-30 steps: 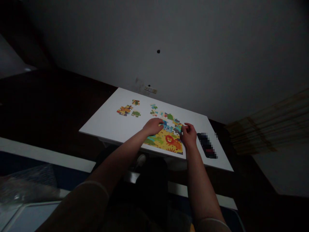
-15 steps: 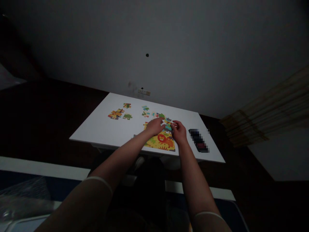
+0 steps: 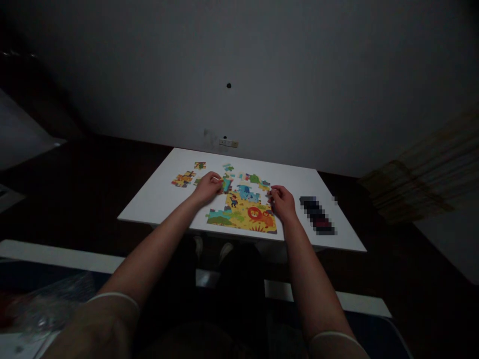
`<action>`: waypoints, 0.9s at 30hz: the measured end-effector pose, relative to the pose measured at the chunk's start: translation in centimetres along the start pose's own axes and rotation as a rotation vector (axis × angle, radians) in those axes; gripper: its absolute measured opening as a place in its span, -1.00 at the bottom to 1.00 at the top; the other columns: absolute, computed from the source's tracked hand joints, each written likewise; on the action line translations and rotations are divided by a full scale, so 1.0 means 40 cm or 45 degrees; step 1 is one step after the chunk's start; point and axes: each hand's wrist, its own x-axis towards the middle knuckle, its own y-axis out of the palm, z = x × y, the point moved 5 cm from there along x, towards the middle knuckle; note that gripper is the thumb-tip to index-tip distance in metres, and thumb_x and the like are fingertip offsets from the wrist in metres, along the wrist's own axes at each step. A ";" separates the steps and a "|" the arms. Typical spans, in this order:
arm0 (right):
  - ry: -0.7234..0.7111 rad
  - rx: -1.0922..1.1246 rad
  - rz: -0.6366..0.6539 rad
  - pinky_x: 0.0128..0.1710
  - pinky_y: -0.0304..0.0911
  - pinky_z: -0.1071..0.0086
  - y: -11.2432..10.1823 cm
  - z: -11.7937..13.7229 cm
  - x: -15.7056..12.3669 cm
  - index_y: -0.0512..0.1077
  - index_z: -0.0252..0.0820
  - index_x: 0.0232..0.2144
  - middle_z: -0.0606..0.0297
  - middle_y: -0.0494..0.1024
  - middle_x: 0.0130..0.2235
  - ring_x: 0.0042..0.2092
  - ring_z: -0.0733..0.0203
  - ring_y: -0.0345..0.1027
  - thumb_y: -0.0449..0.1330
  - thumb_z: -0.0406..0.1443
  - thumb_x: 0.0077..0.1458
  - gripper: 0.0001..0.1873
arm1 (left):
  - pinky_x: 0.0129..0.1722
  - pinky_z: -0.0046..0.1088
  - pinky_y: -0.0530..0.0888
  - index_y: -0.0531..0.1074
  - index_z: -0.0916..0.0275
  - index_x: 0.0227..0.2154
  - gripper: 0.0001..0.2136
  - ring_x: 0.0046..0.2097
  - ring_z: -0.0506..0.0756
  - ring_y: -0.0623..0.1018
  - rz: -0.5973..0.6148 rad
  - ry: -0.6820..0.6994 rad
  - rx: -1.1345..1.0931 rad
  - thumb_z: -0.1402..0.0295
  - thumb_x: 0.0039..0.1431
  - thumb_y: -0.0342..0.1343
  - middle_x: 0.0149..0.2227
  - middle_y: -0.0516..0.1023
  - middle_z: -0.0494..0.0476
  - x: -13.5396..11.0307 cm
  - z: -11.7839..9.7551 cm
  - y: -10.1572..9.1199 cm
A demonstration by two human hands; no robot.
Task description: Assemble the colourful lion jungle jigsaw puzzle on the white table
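Note:
A partly built colourful jigsaw puzzle (image 3: 243, 212) with a lion and yellow ground lies on a small white table (image 3: 157, 202). My left hand (image 3: 207, 188) is at the puzzle's upper left corner, its fingers pinched on a puzzle piece (image 3: 226, 183). At the puzzle's right edge my right hand (image 3: 282, 202) rests with its fingers curled against the assembled pieces; whether it holds a piece is hidden. Loose puzzle pieces (image 3: 184, 178) lie at the table's far left, and a few more (image 3: 228, 168) sit near the far edge.
A dark blurred-out object (image 3: 318, 215) lies on the table to the right of my right hand. A grey wall with a socket plate (image 3: 228, 143) stands behind the table. The floor around is dark. A white edge (image 3: 56, 255) runs below the table.
My left hand has moved left from the puzzle's middle to its upper left corner and now pinches a piece. My right hand shifted to the puzzle's right edge. The view swung slightly.

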 end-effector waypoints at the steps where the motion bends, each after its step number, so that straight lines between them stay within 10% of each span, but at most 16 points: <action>1: 0.006 -0.006 0.010 -0.49 0.30 0.32 0.002 -0.002 0.001 0.59 -0.08 -0.03 0.19 0.74 -0.21 -0.38 0.13 0.49 0.35 0.11 0.18 -0.51 | -0.30 -0.40 0.56 0.57 0.21 0.01 -0.77 -0.40 0.08 0.59 -0.028 -0.007 0.009 0.40 0.32 0.25 -0.40 0.59 0.01 -0.010 0.015 -0.038; 5: 0.002 -0.048 0.037 -0.45 0.32 0.29 0.003 -0.004 -0.001 0.63 -0.08 -0.07 0.19 0.74 -0.25 -0.37 0.10 0.48 0.39 0.09 0.14 -0.52 | -0.15 -0.33 0.55 0.67 0.22 0.13 -0.62 -0.26 0.13 0.63 -0.008 0.095 0.243 0.37 0.27 0.27 -0.26 0.70 0.12 -0.037 0.039 -0.106; 16: -0.009 -0.152 0.022 -0.36 0.36 0.24 -0.015 0.002 -0.014 0.66 -0.09 -0.15 0.15 0.76 -0.27 -0.32 0.05 0.51 0.40 0.09 0.16 -0.57 | 0.07 -0.20 0.59 0.63 0.27 0.28 -0.51 -0.08 0.23 0.68 -0.040 0.135 0.456 0.29 0.35 0.20 -0.05 0.76 0.24 -0.064 0.057 -0.108; 27: 0.037 -0.173 -0.019 -0.41 0.33 0.27 -0.024 -0.003 -0.015 0.66 -0.10 -0.14 0.16 0.73 -0.28 -0.34 0.06 0.49 0.43 0.18 0.11 -0.47 | -0.10 -0.29 0.55 0.61 0.18 -0.10 -0.84 -0.18 0.18 0.65 -0.012 0.136 0.365 0.27 0.32 0.28 -0.22 0.70 0.10 -0.070 0.048 -0.098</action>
